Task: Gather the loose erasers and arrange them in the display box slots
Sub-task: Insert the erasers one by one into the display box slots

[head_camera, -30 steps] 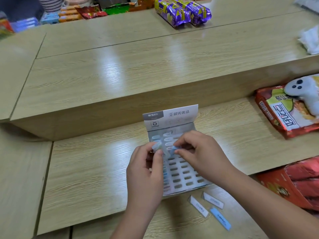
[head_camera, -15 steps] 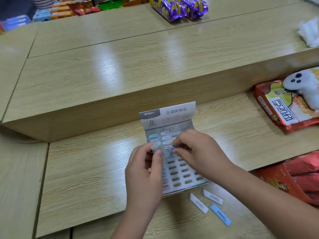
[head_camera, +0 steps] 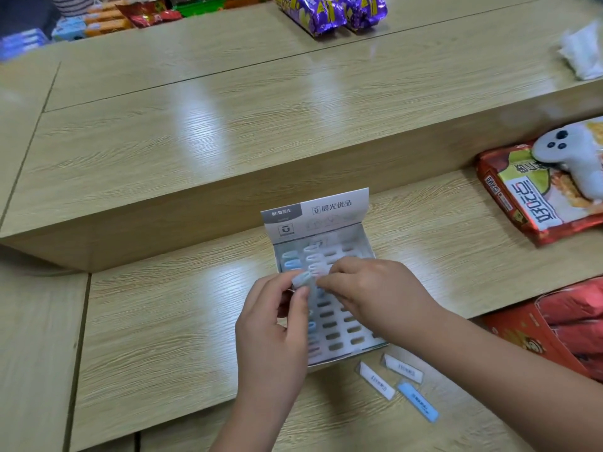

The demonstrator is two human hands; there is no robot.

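wooden surface (head_camera: 163, 321) bearing an open display box (head_camera: 326, 216), far slots partly filled. above the box the left hand (head_camera: 270, 337) pinches a pale eraser (head_camera: 301, 278); the right hand (head_camera: 375, 295), fingers curled, meets it, grip unclear. three loose erasers (head_camera: 403, 368) lie by its near edge.

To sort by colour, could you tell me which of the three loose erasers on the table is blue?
The blue eraser nearest the camera; the other two are white.
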